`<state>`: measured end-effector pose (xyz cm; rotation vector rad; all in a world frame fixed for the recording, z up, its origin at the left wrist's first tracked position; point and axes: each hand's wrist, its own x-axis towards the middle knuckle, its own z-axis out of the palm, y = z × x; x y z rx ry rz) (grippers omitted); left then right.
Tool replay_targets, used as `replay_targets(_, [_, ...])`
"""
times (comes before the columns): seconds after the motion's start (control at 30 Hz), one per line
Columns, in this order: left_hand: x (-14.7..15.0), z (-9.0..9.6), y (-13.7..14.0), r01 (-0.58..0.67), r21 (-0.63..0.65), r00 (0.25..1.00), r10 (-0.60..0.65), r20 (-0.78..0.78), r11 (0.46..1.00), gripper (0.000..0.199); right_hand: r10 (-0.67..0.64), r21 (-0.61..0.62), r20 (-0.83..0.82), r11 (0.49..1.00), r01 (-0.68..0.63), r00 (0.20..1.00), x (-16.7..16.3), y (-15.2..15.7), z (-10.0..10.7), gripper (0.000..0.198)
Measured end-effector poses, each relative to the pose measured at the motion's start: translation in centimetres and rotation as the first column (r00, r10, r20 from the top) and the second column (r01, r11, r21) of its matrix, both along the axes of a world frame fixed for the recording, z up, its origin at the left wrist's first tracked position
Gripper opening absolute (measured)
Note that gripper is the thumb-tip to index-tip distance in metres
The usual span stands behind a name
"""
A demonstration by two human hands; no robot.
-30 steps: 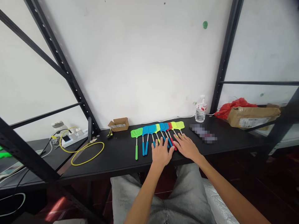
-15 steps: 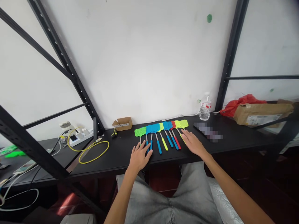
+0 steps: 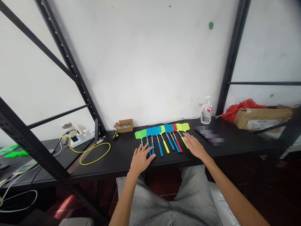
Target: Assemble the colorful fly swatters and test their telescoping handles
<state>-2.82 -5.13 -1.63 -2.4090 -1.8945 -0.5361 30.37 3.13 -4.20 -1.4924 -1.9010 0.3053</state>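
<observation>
Several fly swatters lie side by side in a row on the black table, heads toward the wall and handles toward me. A green fly swatter (image 3: 140, 134) is at the left end, then blue ones (image 3: 154, 131), a red one (image 3: 179, 146) and yellow-green ones (image 3: 184, 126) at the right end. My left hand (image 3: 141, 159) rests, fingers spread, over the handles at the left end, hiding part of them. My right hand (image 3: 194, 146) lies flat with fingers stretched at the right end, partly over the last handle. Neither hand grips anything.
A small open cardboard box (image 3: 124, 126) stands by the wall, with a yellow cable (image 3: 95, 153) and power strip (image 3: 83, 138) farther left. At right are a water bottle (image 3: 206, 110), a dark blurred flat object (image 3: 209, 135) and a larger carton (image 3: 261, 119). Black shelf posts flank the table.
The camera view has tilted slightly. Both hands stay at the two ends of the row, with only slight shifts in the fingers, and the fly swatters keep their arrangement.
</observation>
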Motion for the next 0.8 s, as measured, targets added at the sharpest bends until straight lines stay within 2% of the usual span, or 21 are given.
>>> replay_targets(0.37, [0.1, 0.0, -0.2, -0.023, 0.01, 1.0, 0.023, 0.007, 1.0, 0.065, -0.032, -0.036, 0.079, 0.999, 0.035, 0.996, -0.3, -0.5, 0.3, 0.067])
replay_targets(0.53, [0.7, 0.3, 0.0, -0.004, 0.041, 0.999, 0.006, -0.038, 0.999, 0.064, -0.02, -0.049, 0.205, 0.998, 0.031, 0.979, -0.6, -0.6, 0.8, 0.067])
replay_targets(0.63, [2.9, 0.8, 0.5, 0.044, 0.077, 0.996, -0.038, -0.078, 0.996, 0.064, -0.009, -0.065, 0.307, 0.997, 0.031, 0.952, -1.2, -0.1, 0.9, 0.069])
replay_targets(0.8, [9.9, 1.3, 2.1, 0.225, 0.144, 0.971, -0.208, -0.121, 0.964, 0.064, -0.017, -0.042, 0.397, 0.998, 0.037, 0.917, -1.8, 0.8, 0.7, 0.063])
